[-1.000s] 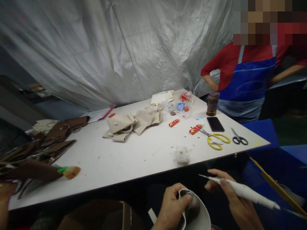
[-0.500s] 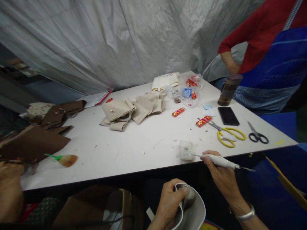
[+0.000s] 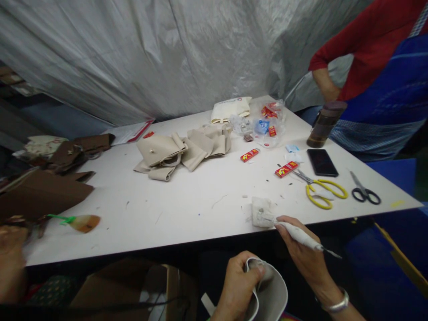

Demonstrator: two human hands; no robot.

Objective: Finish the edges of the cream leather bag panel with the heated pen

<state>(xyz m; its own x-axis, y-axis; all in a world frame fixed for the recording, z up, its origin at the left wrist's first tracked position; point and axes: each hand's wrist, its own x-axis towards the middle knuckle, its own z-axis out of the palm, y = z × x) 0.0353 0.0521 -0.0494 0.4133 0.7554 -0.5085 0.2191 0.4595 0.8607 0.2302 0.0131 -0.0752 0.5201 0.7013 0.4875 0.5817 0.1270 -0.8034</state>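
Observation:
My left hand [image 3: 238,285] is closed on a curved grey-white leather piece [image 3: 272,296], held below the near edge of the white table [image 3: 187,200]. My right hand [image 3: 301,254] grips a slim white tool [image 3: 299,235] like a pen. Its thin tip touches a small whitish lump [image 3: 261,212] lying on the table close to the near edge. A metal bracelet shows on my right wrist.
Beige leather pieces [image 3: 180,154] lie mid-table, brown ones [image 3: 43,189] at the left. Yellow scissors [image 3: 323,191], black scissors [image 3: 364,191], a phone [image 3: 322,162], red packets [image 3: 286,169] and a dark jar [image 3: 326,124] sit at the right. A person in a blue apron [image 3: 384,89] stands at the far right. Another person's hand [image 3: 11,263] is at the left edge.
My right hand has moved the white tool from mid-air forward and left, so its tip now rests on the whitish lump. The view tilted down. My left hand kept its hold.

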